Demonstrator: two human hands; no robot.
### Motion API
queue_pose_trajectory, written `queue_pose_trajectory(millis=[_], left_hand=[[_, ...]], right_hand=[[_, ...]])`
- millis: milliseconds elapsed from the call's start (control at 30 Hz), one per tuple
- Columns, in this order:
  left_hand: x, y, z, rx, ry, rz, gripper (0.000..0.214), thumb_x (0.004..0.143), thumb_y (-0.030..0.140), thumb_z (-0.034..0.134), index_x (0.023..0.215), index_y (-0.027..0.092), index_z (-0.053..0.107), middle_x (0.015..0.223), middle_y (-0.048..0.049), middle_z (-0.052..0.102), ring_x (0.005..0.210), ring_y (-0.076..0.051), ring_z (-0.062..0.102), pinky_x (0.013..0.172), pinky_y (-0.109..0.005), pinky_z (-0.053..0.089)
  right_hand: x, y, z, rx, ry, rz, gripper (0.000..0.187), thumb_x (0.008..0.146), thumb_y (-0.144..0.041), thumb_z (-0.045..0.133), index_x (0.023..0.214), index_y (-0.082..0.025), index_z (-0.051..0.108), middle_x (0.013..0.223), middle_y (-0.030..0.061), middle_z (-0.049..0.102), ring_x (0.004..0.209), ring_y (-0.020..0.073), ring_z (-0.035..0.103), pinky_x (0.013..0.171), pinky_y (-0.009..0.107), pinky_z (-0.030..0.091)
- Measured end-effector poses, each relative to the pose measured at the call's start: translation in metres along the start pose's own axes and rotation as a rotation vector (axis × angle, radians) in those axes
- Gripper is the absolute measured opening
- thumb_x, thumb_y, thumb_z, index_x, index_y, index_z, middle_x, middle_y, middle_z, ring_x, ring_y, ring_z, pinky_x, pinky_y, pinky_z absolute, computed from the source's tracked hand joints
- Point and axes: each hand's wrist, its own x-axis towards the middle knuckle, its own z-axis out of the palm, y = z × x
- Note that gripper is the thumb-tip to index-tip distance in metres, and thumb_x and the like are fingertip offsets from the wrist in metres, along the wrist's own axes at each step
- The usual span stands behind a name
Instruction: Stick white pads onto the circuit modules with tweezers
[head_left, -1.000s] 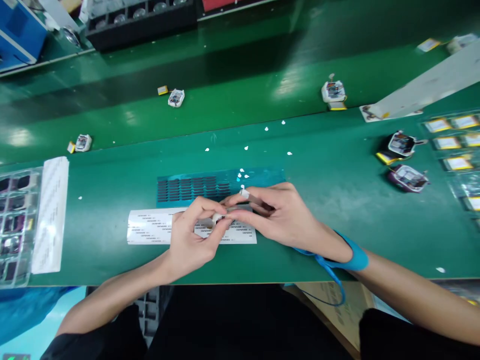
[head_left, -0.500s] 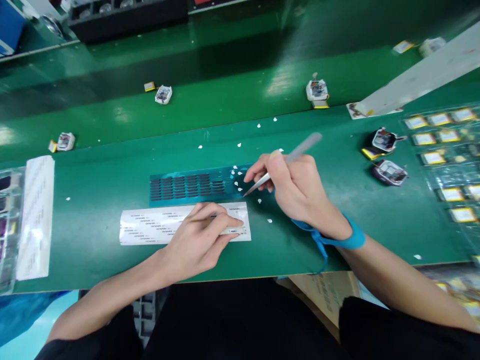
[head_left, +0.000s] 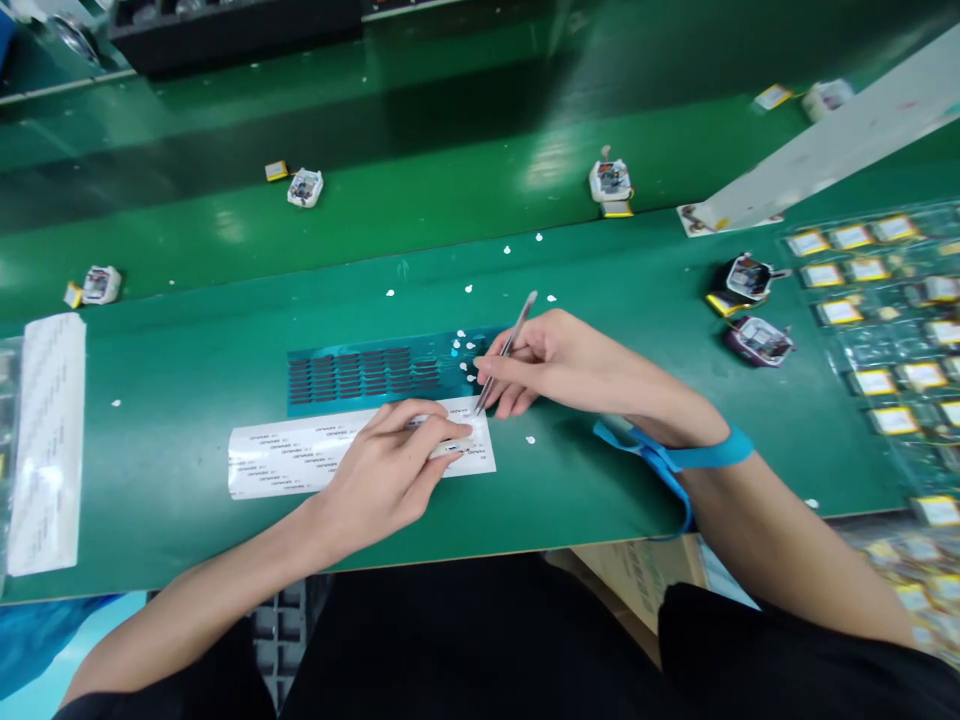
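In the head view, your left hand (head_left: 394,458) is bent almost closed, pinching a small white part (head_left: 448,448) over the right end of the printed white sheet (head_left: 289,455), near the front edge of the green surface (head_left: 172,470). Your right hand (head_left: 551,362) is closed around the tweezers (head_left: 511,342), whose tips are by this sheet's far right corner; whether they touch it, I cannot tell.

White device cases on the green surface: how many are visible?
4: far-left case, left-centre case, right-centre case, and far-right case, partly behind the white post. Others may be hidden.
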Motion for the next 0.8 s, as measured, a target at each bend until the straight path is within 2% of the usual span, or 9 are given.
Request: queue_pose_trajectory(millis=[267,467,733,800], left_hand=[[0.0,0.001,0.0,0.005,0.009,-0.02,0.015,0.101,0.018,0.053,0.113,0.019,0.06,0.107,-0.0099,0.07,0.109,-0.025,0.069,0.088,-0.041,0.054],[0.002,0.001,0.0,-0.03,0.004,-0.01,0.016,0.1,0.015,0.053,0.114,0.018,0.06,0.105,-0.0102,0.069,0.113,-0.024,0.066,0.089,-0.039,0.055],[0.001,-0.001,0.002,-0.026,0.009,-0.042,0.015,0.101,0.017,0.052,0.112,0.019,0.061,0.106,-0.0107,0.069,0.108,-0.025,0.068,0.088,-0.042,0.054],[0.002,-0.002,0.002,-0.044,0.018,-0.048,0.015,0.1,0.018,0.052,0.111,0.019,0.062,0.107,-0.0112,0.069,0.107,-0.024,0.068,0.089,-0.041,0.055]], right_hand=[[-0.001,0.004,0.001,-0.05,-0.014,-0.046,0.026,0.091,-0.038,0.071,0.071,-0.021,0.072,0.067,0.0033,0.076,0.054,0.0158,0.073,0.05,0.024,0.063],[0.0,0.003,0.004,0.009,-0.043,0.082,0.026,0.087,-0.042,0.074,0.077,-0.018,0.071,0.068,0.003,0.077,0.057,0.0164,0.074,0.052,0.024,0.063],[-0.001,-0.002,0.001,-0.014,-0.102,0.011,0.03,0.09,-0.045,0.07,0.075,-0.02,0.073,0.069,0.0023,0.077,0.058,0.0144,0.073,0.054,0.023,0.062],[-0.002,-0.007,0.001,0.007,-0.07,-0.002,0.03,0.089,-0.047,0.072,0.074,-0.02,0.073,0.067,0.0022,0.076,0.055,0.0143,0.072,0.052,0.023,0.061]])
